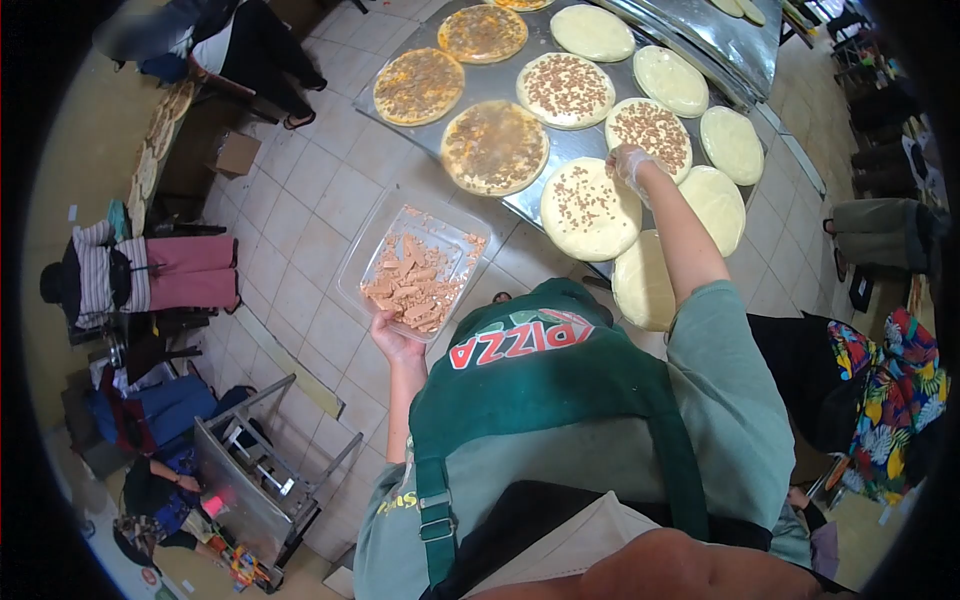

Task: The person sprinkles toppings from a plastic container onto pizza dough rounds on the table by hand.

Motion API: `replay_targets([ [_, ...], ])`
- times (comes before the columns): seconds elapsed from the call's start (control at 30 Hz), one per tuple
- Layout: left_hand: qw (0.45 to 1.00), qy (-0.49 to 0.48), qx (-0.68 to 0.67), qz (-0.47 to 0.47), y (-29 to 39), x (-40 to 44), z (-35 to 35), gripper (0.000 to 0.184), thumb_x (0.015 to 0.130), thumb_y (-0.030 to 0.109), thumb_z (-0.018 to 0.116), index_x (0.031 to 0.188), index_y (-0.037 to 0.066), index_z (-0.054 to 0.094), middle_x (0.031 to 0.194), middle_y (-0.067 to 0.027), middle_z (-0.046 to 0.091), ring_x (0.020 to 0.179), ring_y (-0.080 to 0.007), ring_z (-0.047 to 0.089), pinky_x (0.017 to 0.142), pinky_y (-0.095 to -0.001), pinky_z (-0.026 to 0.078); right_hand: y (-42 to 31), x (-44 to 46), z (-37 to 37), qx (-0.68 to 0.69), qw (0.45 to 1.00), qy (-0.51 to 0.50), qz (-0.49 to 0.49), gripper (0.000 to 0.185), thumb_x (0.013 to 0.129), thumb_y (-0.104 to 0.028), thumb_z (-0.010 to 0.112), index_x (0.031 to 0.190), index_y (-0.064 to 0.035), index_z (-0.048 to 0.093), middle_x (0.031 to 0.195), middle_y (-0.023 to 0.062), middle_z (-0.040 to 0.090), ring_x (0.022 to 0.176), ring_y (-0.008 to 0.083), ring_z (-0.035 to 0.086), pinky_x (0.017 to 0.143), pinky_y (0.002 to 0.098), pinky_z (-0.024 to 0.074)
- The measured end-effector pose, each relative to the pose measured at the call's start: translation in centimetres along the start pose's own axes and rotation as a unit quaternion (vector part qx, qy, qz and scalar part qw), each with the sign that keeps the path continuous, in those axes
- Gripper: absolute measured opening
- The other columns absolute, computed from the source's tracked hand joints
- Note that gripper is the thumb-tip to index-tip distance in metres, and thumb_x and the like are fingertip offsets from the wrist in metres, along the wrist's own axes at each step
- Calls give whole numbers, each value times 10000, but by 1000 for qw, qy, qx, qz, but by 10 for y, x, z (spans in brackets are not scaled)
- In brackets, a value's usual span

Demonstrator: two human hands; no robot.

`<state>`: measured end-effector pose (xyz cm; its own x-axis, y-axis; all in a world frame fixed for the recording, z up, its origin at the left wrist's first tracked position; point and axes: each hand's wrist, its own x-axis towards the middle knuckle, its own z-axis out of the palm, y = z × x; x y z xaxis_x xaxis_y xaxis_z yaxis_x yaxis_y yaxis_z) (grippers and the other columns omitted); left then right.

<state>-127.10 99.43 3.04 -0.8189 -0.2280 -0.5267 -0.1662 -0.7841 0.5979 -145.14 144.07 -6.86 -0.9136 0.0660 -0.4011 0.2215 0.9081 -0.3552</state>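
Observation:
My left hand holds a clear plastic tub by its near edge. Pink-brown chunks and crumbs lie inside it. My right hand, in a clear glove, is over the right edge of a pale round base partly dotted with brown bits. Its fingers look bunched together; what they hold is too small to make out. Just beyond that hand is a round covered with the same bits, and another such round lies up and to the left.
A metal table bears several orange-brown topped rounds and several plain pale ones. People stand at the left, one in pink trousers, and at the right, one in floral clothing. A metal-framed stand is at lower left.

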Motion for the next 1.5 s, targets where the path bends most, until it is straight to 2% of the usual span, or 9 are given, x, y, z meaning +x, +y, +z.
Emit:
replay_targets([
  [0.23, 999, -15, 30, -6, -5, -2, 23, 560, 608, 140, 425, 1151, 8, 399, 1129, -162, 468, 1034, -322, 457, 892, -442, 367, 27, -19, 26, 187, 981, 49, -4, 148, 703, -63, 616, 846, -28, 623, 735, 60, 612, 640, 118, 567, 603, 248, 476],
  [0.37, 999, -39, 28, -19, -10, 5, 24, 557, 611, 140, 425, 1151, 8, 399, 1129, -162, 468, 1038, -320, 455, 894, -442, 366, 24, -26, 37, 260, 964, 42, 22, 277, 724, -236, 483, 928, -111, 622, 951, 87, 603, 875, 226, 573, 785, 307, 429],
  [0.43, 998, -44, 39, -22, -11, 5, 27, 560, 614, 142, 425, 1157, 6, 393, 1134, -163, 465, 1042, -320, 453, 898, -443, 364, 4, -52, 14, 240, 965, 68, 85, 189, 749, -75, 576, 920, 4, 587, 728, 50, 592, 617, 102, 544, 581, 237, 475],
  [0.8, 998, -51, 28, -19, -14, 1, 32, 574, 625, 144, 404, 1186, 32, 375, 1173, -164, 442, 1071, -329, 435, 896, -471, 359, 11, -114, 48, 447, 879, 42, 159, 134, 732, 10, 522, 849, 34, 584, 703, 92, 590, 622, 158, 569, 567, 251, 478],
  [0.9, 998, -49, 36, -9, -14, -5, 42, 574, 618, 141, 413, 1177, 16, 381, 1160, -168, 449, 1062, -327, 441, 892, -460, 368, -5, -128, 49, 172, 980, 71, 66, 157, 721, 4, 527, 863, 31, 590, 735, 94, 611, 625, 159, 567, 591, 257, 469],
  [1.17, 998, -54, 43, -5, -20, 3, 47, 572, 616, 129, 405, 1177, 20, 383, 1147, -164, 459, 1051, -330, 447, 893, -458, 369, -15, -120, 79, 304, 947, 72, 75, 226, 733, -88, 529, 944, -51, 599, 896, 79, 614, 786, 177, 578, 714, 266, 445],
  [1.23, 996, -75, 45, -10, -23, 3, 52, 582, 611, 128, 403, 1182, 18, 375, 1147, -167, 455, 1049, -334, 447, 895, -459, 368, -33, -136, 52, 66, 991, 99, -55, 240, 755, -117, 515, 974, -51, 587, 946, 93, 603, 853, 237, 568, 769, 291, 437],
  [1.33, 996, -82, 38, -26, -24, 3, 55, 586, 609, 122, 400, 1185, 17, 369, 1151, -168, 451, 1050, -338, 443, 899, -461, 363, -17, -119, 81, 200, 957, 115, -177, 265, 776, -183, 499, 1001, -67, 579, 996, 122, 581, 916, 275, 546, 811, 318, 423],
  [1.5, 995, -87, 32, -22, -26, 6, 60, 584, 610, 116, 396, 1185, 19, 367, 1153, -171, 448, 1054, -341, 438, 899, -467, 361, -47, -143, 36, 78, 986, 96, -113, 271, 774, -154, 498, 1024, -73, 568, 1013, 145, 566, 934, 264, 541, 815, 307, 422],
])
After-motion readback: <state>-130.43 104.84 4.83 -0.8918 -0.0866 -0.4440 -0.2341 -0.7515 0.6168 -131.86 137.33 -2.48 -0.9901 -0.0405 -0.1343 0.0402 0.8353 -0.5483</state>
